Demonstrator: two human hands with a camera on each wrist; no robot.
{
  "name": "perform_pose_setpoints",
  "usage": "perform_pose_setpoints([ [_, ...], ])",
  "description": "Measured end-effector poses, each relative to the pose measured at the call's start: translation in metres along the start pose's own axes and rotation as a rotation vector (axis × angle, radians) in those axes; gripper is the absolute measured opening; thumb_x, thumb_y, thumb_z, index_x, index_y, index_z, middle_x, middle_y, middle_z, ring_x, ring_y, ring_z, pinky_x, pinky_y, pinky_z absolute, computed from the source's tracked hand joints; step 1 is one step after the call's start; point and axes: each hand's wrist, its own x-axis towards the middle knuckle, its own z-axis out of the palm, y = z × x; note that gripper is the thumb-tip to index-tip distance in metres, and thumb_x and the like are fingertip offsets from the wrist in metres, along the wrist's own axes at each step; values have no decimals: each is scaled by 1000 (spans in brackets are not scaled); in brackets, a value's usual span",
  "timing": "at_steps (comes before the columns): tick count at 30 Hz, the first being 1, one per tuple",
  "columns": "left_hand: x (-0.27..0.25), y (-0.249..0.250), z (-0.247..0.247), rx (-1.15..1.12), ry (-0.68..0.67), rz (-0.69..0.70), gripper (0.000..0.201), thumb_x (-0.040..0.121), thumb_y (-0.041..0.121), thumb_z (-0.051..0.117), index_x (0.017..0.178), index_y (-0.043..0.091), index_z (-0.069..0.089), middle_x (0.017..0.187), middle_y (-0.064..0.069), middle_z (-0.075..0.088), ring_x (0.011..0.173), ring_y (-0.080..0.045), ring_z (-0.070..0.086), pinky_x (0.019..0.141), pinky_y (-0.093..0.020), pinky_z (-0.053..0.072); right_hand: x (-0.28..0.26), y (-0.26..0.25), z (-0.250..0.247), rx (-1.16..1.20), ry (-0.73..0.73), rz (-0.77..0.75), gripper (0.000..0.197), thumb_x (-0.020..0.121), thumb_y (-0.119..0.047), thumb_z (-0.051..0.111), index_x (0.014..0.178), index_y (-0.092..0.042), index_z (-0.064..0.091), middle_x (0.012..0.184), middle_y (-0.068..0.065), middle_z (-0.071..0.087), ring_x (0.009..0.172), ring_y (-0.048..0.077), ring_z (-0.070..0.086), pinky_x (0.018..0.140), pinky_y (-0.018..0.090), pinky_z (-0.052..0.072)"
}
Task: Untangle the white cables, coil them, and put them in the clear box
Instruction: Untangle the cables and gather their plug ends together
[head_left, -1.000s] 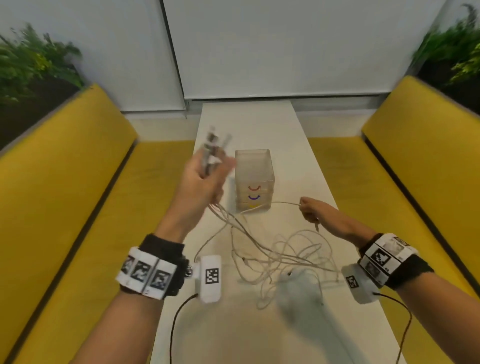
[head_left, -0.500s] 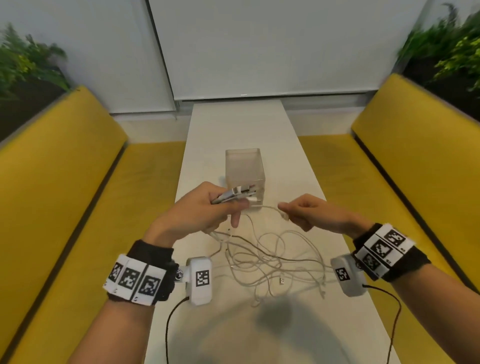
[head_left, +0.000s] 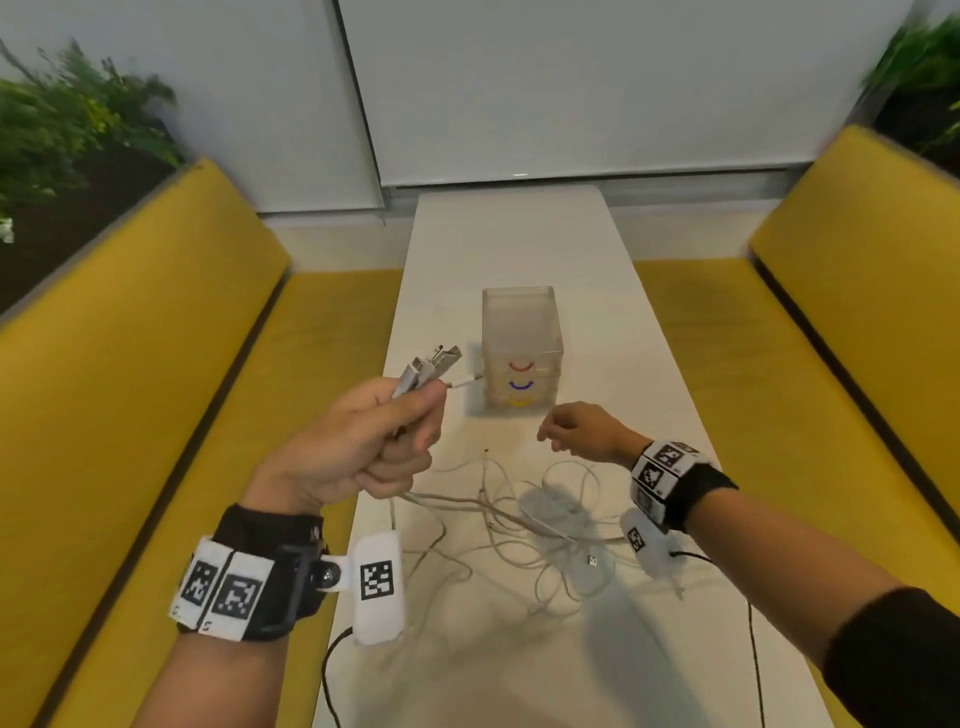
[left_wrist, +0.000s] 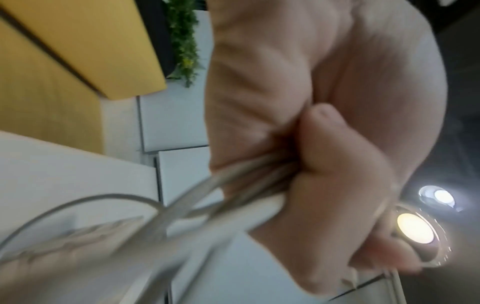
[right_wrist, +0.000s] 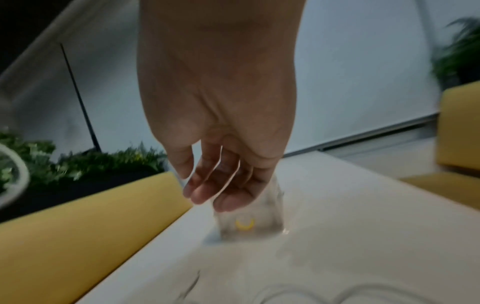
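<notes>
Box (head_left: 521, 347) mid table (head_left: 571, 249), cables (head_left: 524, 514) in front, benches (head_left: 130, 374) L+R

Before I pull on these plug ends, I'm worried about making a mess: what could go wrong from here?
1. The left hand grips several plug ends while the white cables lie knotted on the table; pulling may tighten the tangle.
2. The clear box stands just beyond the cables; a dragged loop could tip it.
3. The right hand holds nothing, so nothing steadies the pile.

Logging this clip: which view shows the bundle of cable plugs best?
The head view: the cable plugs stick out above the left hand. The left wrist view shows only blurred cables leaving the fist; the right wrist view shows none.
</notes>
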Motion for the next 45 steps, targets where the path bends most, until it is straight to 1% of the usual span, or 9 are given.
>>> perform_pose_setpoints([
  [5,-9,-13,-6,-244,23,-38,40,91,42,68,70,15,46,52,3,19,39,-8,16,35,-11,19,49,-8,58,-169,-79,-7,33,96,-30,57,100,-1,73,101,12,75,90,25,66,74,29,48],
  [10,-21,-31,-11,-318,77,-95,39,92,39,67,75,16,42,53,2,19,39,-8,15,33,-10,20,64,-13,122,-496,-184,-33,46,71,-62,71,83,-18,66,88,2,66,81,20,57,68,28,39],
  [14,-30,-36,-19,-348,112,-101,38,92,37,67,75,15,41,54,2,18,39,-8,15,32,-10,21,66,-10,148,-808,-126,-57,50,76,-58,63,102,-15,67,104,6,65,103,27,56,86,38,39],
  [21,-39,-32,-36,-383,134,5,36,95,33,65,75,13,43,52,1,21,38,-9,17,31,-14,20,59,-19,119,-440,-146,106,27,80,-39,68,86,-12,68,87,5,67,94,27,66,82,34,50],
  [24,-33,-34,-40,-280,240,56,36,97,33,58,71,13,43,50,2,27,40,-9,17,34,-18,14,46,-42,75,108,-9,-5,14,82,-20,71,72,-14,63,73,2,67,83,29,68,68,31,51],
  [28,-17,-42,-39,-206,341,90,36,100,36,50,74,12,51,57,-1,26,42,-7,20,35,-19,15,6,-96,-8,540,38,-223,10,99,-12,51,90,-9,47,81,18,70,71,35,68,64,36,49],
  [36,31,-32,6,53,504,223,36,93,36,61,122,16,68,57,5,19,47,-10,17,39,-23,16,-66,-153,-89,465,-32,-437,23,90,-20,65,102,-4,54,86,19,69,70,36,67,70,48,55],
  [41,61,-31,36,77,626,316,16,92,27,69,80,17,65,45,12,43,40,-6,30,40,-23,27,-78,-143,-68,353,-45,-401,10,95,-15,61,101,-10,56,83,13,67,61,33,71,60,39,60],
  [45,73,-34,41,26,712,353,29,99,30,58,83,7,66,48,11,40,40,-6,29,41,-22,27,-86,-127,-64,508,-174,-323,33,93,-15,64,120,-15,45,86,13,60,53,26,56,52,33,53],
])
